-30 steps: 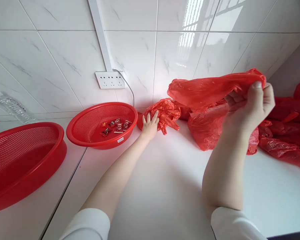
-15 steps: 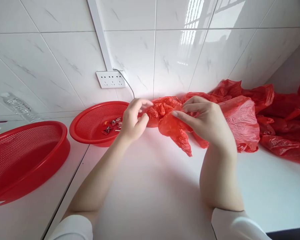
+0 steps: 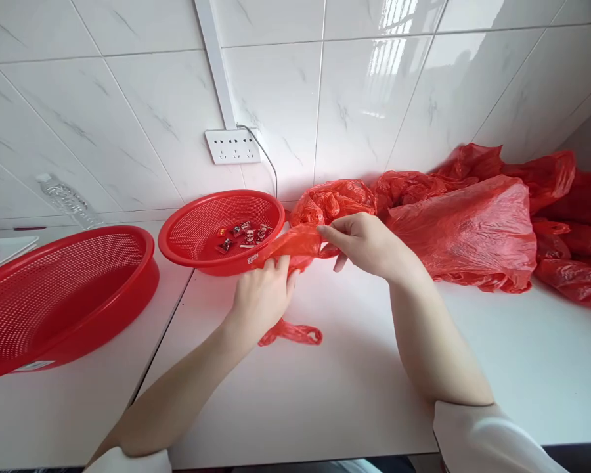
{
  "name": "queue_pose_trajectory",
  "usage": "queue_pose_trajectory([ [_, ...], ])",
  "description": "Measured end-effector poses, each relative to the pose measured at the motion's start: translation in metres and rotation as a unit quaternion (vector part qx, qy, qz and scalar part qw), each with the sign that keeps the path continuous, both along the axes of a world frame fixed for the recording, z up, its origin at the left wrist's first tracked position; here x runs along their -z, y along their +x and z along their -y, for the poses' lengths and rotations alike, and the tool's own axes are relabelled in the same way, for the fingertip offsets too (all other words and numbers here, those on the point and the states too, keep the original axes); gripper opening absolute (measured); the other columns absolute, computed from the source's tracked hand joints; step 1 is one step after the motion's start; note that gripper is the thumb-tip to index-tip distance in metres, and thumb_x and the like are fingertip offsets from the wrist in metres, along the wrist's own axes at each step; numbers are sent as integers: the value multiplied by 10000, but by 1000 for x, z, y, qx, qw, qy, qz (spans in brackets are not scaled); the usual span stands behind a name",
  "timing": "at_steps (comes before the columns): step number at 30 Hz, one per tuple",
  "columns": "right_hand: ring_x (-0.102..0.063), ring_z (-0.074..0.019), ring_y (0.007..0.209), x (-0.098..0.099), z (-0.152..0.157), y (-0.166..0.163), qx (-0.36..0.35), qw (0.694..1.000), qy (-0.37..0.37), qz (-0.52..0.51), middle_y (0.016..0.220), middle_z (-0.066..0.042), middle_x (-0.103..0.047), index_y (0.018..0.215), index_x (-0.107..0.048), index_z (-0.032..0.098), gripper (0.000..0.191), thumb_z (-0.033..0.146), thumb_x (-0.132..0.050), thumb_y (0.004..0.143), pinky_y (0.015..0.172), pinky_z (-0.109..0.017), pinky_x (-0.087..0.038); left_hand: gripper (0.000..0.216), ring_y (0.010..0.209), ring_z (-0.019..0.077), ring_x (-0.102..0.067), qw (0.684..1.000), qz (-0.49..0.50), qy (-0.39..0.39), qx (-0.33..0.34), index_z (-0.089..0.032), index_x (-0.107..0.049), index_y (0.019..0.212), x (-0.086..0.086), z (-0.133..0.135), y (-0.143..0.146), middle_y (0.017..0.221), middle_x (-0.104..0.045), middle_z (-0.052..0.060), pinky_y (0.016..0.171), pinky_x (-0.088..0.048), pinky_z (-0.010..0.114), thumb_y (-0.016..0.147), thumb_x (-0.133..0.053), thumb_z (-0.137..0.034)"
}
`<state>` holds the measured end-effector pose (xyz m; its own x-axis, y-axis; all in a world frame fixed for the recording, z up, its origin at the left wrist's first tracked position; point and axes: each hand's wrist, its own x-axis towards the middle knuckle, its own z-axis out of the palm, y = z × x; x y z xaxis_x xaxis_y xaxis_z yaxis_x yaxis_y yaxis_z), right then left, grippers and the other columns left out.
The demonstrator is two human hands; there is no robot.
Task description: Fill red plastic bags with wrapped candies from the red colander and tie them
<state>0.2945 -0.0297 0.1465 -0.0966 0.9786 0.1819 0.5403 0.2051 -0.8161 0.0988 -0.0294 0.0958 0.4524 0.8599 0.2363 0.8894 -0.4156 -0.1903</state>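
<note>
Red plastic fills most of the head view: one thin bag point(image 3: 300, 242) is stretched between two bare hands above the table point(image 3: 354, 368). The person's left hand point(image 3: 263, 295) has its fingers curled over the bag, gripping it; the right hand point(image 3: 369, 243) pinches its other end between thumb and forefinger, the gap narrow. One looped end point(image 3: 295, 334) of red film shows below the left hand; whether it joins the bag is hidden. Behind the hands sits one crumpled clump point(image 3: 335, 200), and on the right one big bag point(image 3: 467, 230), creased and glossy, lies against more bags point(image 3: 571, 256), too tangled to count.

Two red baskets, round, with perforated walls, stand on the left. The far basket point(image 3: 182, 230) holds about seven sweets point(image 3: 249, 236) in shiny dark-red wrappers, some overlapping. Each basket carries one white label, on the far basket and on the near basket point(image 3: 145, 282) alike too small to read.

One clear ribbed bottle point(image 3: 69, 200) leans by the wall point(image 3: 276, 98) of white, grey-veined tiles; its lettering is unreadable. One white tray point(image 3: 10, 253) shows at the left edge. One white socket point(image 3: 233, 146) has three sets of holes and one grey cable point(image 3: 270, 157).
</note>
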Motion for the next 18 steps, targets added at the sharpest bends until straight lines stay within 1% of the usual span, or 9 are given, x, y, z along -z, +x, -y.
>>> queue_pose_trajectory([
  [2, -623, -146, 474, -1, 1, 3, -4, 1000, 3, -29, 516, 3, -509, 568, -413, 179, 488, 544, -553, 861, 377, -212, -293, 434, 582, 230, -620, 1000, -12, -13, -6, -134, -611, 932, -2, -1, -3, 688, -639, 87, 477, -286, 300, 975, -212, -302],
  [5, -664, -174, 565, 0, -4, 8, 16, 986, 30, -162, 675, -61, -646, 656, -482, 180, 479, 618, -523, 847, 407, -230, -395, 470, 567, 218, -599, 997, 0, -75, 17, -160, -608, 686, -4, 2, -8, 595, -605, 75, 497, -283, 302, 952, -234, -262],
  [8, -700, -218, 792, 1, -13, 16, 93, 946, 119, -288, 911, -115, -697, 758, -506, 193, 451, 609, -407, 900, 492, -263, -482, 515, 585, 207, -591, 992, 31, -123, 10, -179, -566, 567, -8, 3, -15, 588, -601, 74, 518, -299, 302, 950, -241, -295],
  [10, -676, -223, 962, 2, -18, 21, 140, 913, 187, -334, 1089, -107, -674, 849, -528, 206, 356, 510, -364, 938, 601, -290, -526, 520, 564, 205, -581, 990, 38, -133, -19, -188, -567, 564, -12, 1, -20, 573, -589, 71, 517, -297, 304, 948, -245, -327],
  [12, -643, -204, 1047, 4, -19, 25, 153, 891, 237, -357, 1235, -75, -621, 977, -538, 230, 232, 403, -388, 936, 698, -311, -535, 484, 522, 201, -563, 989, 37, -141, -39, -200, -562, 555, -16, -2, -26, 541, -558, 58, 503, -283, 302, 927, -290, -348],
  [13, -641, -194, 1037, 5, -19, 25, 149, 890, 251, -351, 1272, -59, -601, 1055, -527, 250, 208, 370, -418, 925, 718, -317, -532, 455, 510, 200, -557, 987, 40, -148, -41, -207, -553, 543, -19, -3, -28, 531, -543, 51, 495, -276, 300, 908, -330, -362],
  [15, -656, -180, 937, 7, -15, 24, 139, 912, 255, -289, 1239, -39, -613, 1186, -484, 298, 290, 349, -480, 901, 708, -323, -524, 377, 500, 198, -548, 982, 59, -176, -35, -220, -527, 523, -22, -3, -33, 526, -526, 35, 471, -263, 292, 849, -433, -384],
  [17, -651, -178, 802, 6, -7, 21, 140, 949, 233, -158, 1061, -30, -665, 1193, -506, 306, 322, 370, -537, 878, 670, -325, -508, 305, 500, 189, -538, 973, 95, -209, -27, -227, -503, 518, -24, -2, -36, 565, -555, 25, 449, -258, 288, 784, -512, -375],
  [18, -637, -182, 750, 5, -1, 19, 148, 959, 224, -85, 954, -27, -672, 1131, -552, 287, 282, 379, -564, 864, 648, -322, -494, 278, 506, 182, -536, 969, 116, -218, -24, -227, -498, 526, -24, -2, -38, 603, -583, 22, 446, -267, 287, 765, -528, -365],
])
